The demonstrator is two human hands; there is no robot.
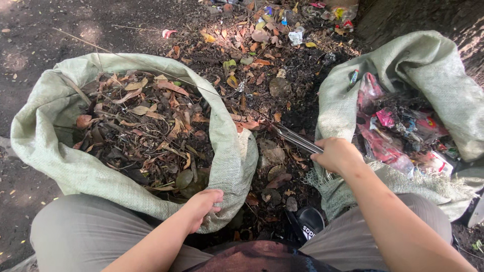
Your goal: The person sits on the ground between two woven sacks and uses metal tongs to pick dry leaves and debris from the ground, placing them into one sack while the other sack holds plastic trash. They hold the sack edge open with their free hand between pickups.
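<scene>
Left hand point(203, 203) grips leaf sack point(229, 151) rim (right hand point(337, 155) holds tongs point(297, 138)).

Litter pile point(282, 25) at top, black sandal point(307, 224) (btm), dirt ground point(30, 45)

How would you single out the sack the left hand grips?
Of the two pale green woven sacks on the dark ground, take the left sack, whose rolled rim the left hand grips. It holds dry brown leaves and twigs, whereas the right sack holds colourful plastic wrappers.
</scene>
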